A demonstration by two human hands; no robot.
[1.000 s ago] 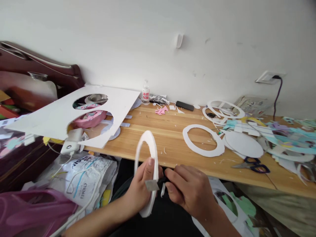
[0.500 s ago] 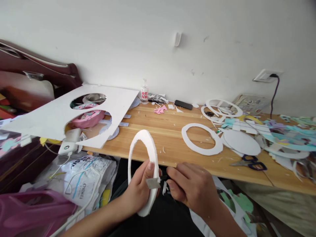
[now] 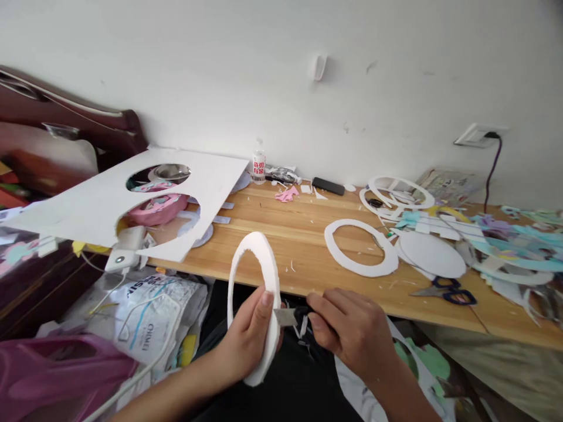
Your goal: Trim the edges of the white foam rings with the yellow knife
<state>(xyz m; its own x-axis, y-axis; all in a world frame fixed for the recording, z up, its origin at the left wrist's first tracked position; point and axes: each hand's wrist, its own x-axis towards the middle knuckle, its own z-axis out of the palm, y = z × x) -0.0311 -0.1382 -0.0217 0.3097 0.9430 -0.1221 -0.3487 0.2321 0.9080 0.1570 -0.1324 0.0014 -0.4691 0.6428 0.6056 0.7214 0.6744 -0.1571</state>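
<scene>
My left hand (image 3: 250, 328) is closed around the lower right side of a white foam ring (image 3: 266, 264), which stands on edge in front of the table. In my right hand (image 3: 349, 328) is a utility knife (image 3: 288, 317) with a dark handle. Its flat grey blade points left, and the tip meets the ring's outer edge just beside my left thumb. Thin white shavings hang under the blade. The fingers of my left hand behind the ring are mostly hidden.
On the wooden table (image 3: 281, 234) lie another white ring (image 3: 329, 240), a white disc (image 3: 433, 255) and scissors (image 3: 453, 291). A white board (image 3: 88, 205) with round holes juts out at left. A bottle (image 3: 259, 164) and black phone (image 3: 328, 186) lie near the wall. Coloured scraps (image 3: 505, 234) crowd the right.
The knife in my right hand has slid right, so its blade no longer crosses the ring's face and only the tip is at the edge. My left hand and the ring have barely moved.
</scene>
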